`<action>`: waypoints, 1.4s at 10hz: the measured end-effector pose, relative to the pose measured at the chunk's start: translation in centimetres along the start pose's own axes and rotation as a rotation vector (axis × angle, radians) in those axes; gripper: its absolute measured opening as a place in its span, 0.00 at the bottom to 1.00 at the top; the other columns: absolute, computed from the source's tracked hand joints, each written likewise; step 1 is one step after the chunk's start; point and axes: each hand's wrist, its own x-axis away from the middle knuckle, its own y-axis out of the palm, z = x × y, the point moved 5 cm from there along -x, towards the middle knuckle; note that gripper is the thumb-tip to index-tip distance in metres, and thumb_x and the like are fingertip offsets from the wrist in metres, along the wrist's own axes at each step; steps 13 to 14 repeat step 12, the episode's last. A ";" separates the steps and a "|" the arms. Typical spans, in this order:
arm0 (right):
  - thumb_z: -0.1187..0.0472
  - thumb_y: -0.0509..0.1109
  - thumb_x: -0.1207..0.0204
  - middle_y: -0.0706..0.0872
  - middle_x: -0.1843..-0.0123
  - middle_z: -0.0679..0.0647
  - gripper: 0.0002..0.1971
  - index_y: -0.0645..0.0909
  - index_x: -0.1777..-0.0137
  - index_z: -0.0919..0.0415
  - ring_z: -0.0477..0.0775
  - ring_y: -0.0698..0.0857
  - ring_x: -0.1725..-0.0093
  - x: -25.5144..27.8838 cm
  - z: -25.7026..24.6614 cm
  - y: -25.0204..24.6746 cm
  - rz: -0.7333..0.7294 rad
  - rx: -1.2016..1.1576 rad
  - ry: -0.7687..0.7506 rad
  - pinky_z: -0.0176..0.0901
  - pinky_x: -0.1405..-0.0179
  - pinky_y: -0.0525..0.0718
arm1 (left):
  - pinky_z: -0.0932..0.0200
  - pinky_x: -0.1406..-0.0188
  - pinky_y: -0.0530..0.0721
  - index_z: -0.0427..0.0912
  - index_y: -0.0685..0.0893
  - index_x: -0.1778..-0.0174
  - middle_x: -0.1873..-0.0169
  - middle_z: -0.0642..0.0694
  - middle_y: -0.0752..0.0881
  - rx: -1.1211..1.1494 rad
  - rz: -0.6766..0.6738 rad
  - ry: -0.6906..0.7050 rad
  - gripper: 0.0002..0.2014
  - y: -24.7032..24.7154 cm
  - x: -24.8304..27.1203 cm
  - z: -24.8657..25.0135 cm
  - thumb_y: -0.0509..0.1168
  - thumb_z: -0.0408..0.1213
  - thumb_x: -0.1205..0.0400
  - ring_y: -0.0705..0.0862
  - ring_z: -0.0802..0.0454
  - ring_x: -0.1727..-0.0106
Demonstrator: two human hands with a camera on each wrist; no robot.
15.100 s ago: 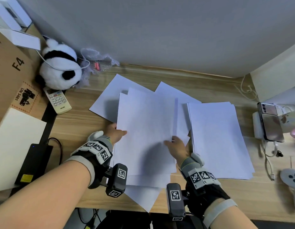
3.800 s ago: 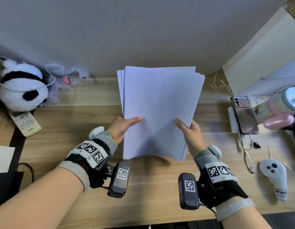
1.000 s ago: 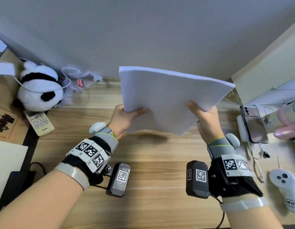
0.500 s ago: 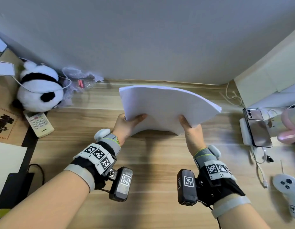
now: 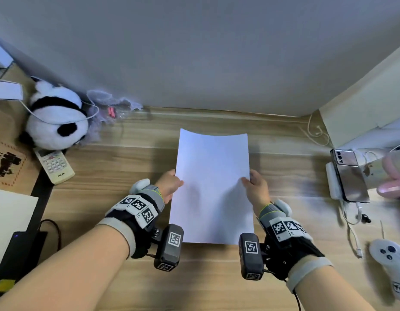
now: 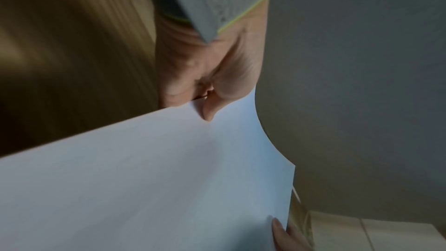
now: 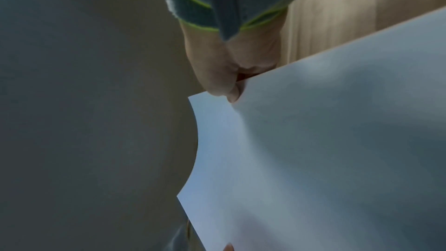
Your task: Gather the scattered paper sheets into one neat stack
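One white paper stack [image 5: 212, 187] sits in portrait position at the middle of the wooden desk [image 5: 118, 167], its edges lined up and its far edge slightly bowed. My left hand [image 5: 171, 184] pinches the stack's left edge, thumb on top. My right hand [image 5: 254, 184] pinches the right edge the same way. In the left wrist view the thumb lies on the paper stack [image 6: 156, 178]. In the right wrist view the thumb presses the corner region of the paper stack [image 7: 325, 150]. Whether the stack lies flat on the desk or hovers just above it is unclear.
A panda plush [image 5: 56, 120] and a remote [image 5: 54, 164] lie at the back left, with a cardboard box [image 5: 6, 158] beside them. A phone [image 5: 349, 176] on a charger, cables and a white controller [image 5: 391, 263] occupy the right side. The grey wall [image 5: 194, 52] is close behind.
The stack has come down from a lifted, tilted, landscape hold in front of the wall and turned to portrait at desk level. Both hands moved down and toward me with it.
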 end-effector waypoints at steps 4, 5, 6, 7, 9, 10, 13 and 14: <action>0.70 0.56 0.25 0.87 0.47 0.56 0.19 0.84 0.41 0.59 0.57 0.84 0.48 -2.2 2.9 -0.5 0.084 0.093 0.223 0.46 0.50 0.83 | 0.57 0.59 0.75 0.38 0.83 0.54 0.54 0.39 0.80 -0.095 0.266 -0.012 0.07 -2.0 -1.9 -0.7 0.60 0.27 0.21 0.76 0.44 0.51; 0.73 0.54 0.24 0.84 0.55 0.53 0.18 0.81 0.42 0.64 0.55 0.80 0.58 -2.6 1.4 0.0 0.042 0.018 0.189 0.35 0.68 0.77 | 0.55 0.31 0.71 0.36 0.68 0.22 0.25 0.41 0.74 -0.032 0.245 0.008 0.25 -1.7 -1.9 0.7 0.58 0.31 0.17 0.75 0.48 0.29; 0.74 0.54 0.24 0.80 0.62 0.47 0.17 0.81 0.46 0.62 0.49 0.75 0.64 -2.9 0.6 1.2 -0.032 -0.040 0.152 0.33 0.70 0.71 | 0.54 0.26 0.67 0.39 0.61 0.18 0.24 0.47 0.71 0.056 0.191 -0.009 0.27 -0.8 -2.1 1.3 0.56 0.34 0.15 0.71 0.49 0.24; 0.71 0.56 0.25 0.76 0.60 0.41 0.14 0.77 0.56 0.50 0.46 0.72 0.58 -2.9 0.5 2.0 -0.035 -0.070 0.160 0.34 0.61 0.69 | 0.51 0.21 0.66 0.42 0.60 0.18 0.21 0.49 0.69 0.075 0.173 -0.026 0.28 -0.3 -2.2 1.2 0.55 0.35 0.16 0.70 0.49 0.22; 0.59 0.61 0.31 0.77 0.44 0.44 0.17 0.77 0.42 0.49 0.48 0.72 0.41 -3.0 1.6 1.9 -0.057 -0.054 0.207 0.40 0.39 0.72 | 0.52 0.20 0.65 0.44 0.61 0.18 0.20 0.49 0.68 0.090 0.161 -0.029 0.27 -0.4 -2.2 1.1 0.55 0.36 0.16 0.69 0.48 0.20; 0.58 0.61 0.35 0.79 0.43 0.46 0.20 0.81 0.43 0.58 0.52 0.78 0.39 -3.0 0.8 1.9 -0.072 -0.062 0.192 0.45 0.38 0.75 | 0.58 0.41 0.76 0.43 0.77 0.35 0.38 0.51 0.79 0.100 0.151 -0.020 0.14 -0.3 -1.9 1.4 0.54 0.32 0.15 0.78 0.49 0.37; 0.71 0.58 0.21 0.75 0.27 0.63 0.21 0.69 0.28 0.71 0.62 0.75 0.28 -1.5 -2.4 0.6 0.012 -0.067 0.185 0.49 0.31 0.72 | 0.56 0.25 0.65 0.39 0.60 0.18 0.20 0.46 0.67 0.096 0.223 0.057 0.27 -1.0 -0.6 2.4 0.54 0.32 0.15 0.67 0.48 0.20; 0.71 0.58 0.21 0.75 0.27 0.63 0.21 0.69 0.28 0.71 0.62 0.75 0.28 -1.5 -2.4 0.6 0.012 -0.067 0.185 0.49 0.31 0.72 | 0.56 0.25 0.65 0.39 0.60 0.18 0.20 0.46 0.67 0.096 0.223 0.057 0.27 -1.0 -0.6 2.4 0.54 0.32 0.15 0.67 0.48 0.20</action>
